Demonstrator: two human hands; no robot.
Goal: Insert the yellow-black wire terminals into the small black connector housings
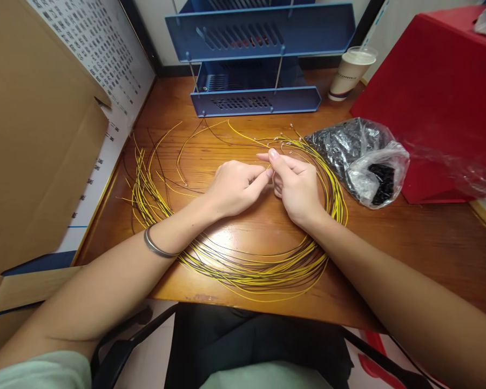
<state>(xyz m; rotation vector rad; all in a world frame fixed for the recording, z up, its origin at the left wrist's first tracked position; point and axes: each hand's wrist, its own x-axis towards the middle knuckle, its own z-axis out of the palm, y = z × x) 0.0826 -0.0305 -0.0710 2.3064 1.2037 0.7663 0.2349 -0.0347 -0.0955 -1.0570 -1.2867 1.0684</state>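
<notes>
Over the middle of the wooden desk my left hand (238,186) and my right hand (295,186) meet at the fingertips. Both are closed in a pinch on a thin yellow wire, which shows between them and runs up behind toward the blue rack. The exact end in my fingers is too small to make out. Around and under my hands a loose bundle of yellow and dark wires (259,278) lies in a wide curve. Small pale tips show at its upper right end, and loose ends fan out at the left.
A clear plastic bag (364,162) with black contents lies to the right, against a red box-like holder (437,102). Behind stand a blue tiered rack (259,100) and a paper cup (350,75). A cardboard box (36,135) borders the left side; the desk edge (267,310) is near me.
</notes>
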